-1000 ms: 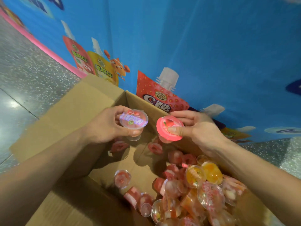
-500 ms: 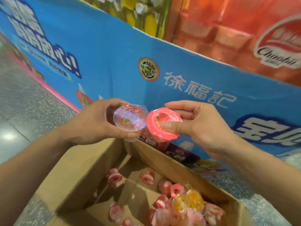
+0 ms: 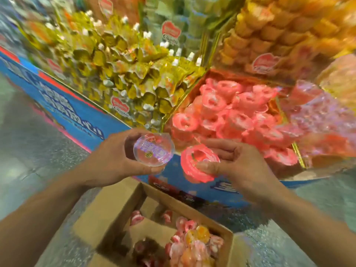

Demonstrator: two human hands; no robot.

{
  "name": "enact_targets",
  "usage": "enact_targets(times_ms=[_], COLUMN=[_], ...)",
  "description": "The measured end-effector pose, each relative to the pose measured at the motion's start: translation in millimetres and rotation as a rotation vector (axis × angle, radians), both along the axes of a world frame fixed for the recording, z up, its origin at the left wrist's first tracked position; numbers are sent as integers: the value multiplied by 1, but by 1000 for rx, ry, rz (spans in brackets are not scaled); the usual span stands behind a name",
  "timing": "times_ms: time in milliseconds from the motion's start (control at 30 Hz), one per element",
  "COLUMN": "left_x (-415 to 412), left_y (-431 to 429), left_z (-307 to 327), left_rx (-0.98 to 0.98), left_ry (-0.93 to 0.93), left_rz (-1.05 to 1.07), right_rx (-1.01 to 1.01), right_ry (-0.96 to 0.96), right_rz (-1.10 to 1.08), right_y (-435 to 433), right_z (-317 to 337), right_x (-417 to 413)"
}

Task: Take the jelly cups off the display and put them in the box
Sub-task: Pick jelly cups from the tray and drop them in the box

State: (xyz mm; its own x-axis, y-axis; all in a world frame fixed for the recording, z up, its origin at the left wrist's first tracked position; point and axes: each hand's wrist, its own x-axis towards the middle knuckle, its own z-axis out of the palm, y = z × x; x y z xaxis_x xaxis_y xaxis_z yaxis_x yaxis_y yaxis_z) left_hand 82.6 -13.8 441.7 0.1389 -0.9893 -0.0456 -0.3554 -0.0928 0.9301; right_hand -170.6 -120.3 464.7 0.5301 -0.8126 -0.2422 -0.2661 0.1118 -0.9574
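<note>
Though display (image 3: 227, 112) blurred, left hand (image 3: 111, 160) holds clear cup (image 3: 153, 150), right hand (image 3: 240, 166) pink cup (image 3: 194, 160).

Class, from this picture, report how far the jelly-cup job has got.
Done: a heap of cups lies in the box. In hand: the left hand holds a clear cup, the right hand a pink cup. Left: many pink cups sit on the display.

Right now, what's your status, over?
Left hand grips clear-lidded cup. Right hand pinches pink cup. Box below, part filled. Nothing in the way.
</note>
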Motion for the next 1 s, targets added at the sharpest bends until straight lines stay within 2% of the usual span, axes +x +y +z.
enact_targets(times_ms=[133,233,300,400,667,1000], left_x=[-17,-32,-43,-58,-86,-117], left_y=[-27,-49,-62,-82,-131,-167], left_z=[81,127,149,168,153,115], left_rx=[-27,-43,-50,-80,-82,-66], left_ry=[26,-40,-80,-36,-51,-58], left_rz=[-16,0,39,75,94,67], right_rx=[-35,-79,-117,-108,-127,-210], right_ry=[8,22,51,52,90,292], right_rz=[-61,-113,-166,-253,-499,-464], right_y=[-17,-33,-45,-68,-153,-205], right_z=[83,128,147,159,119,40], right_x=[-21,-35,-44,-60,-102,-103])
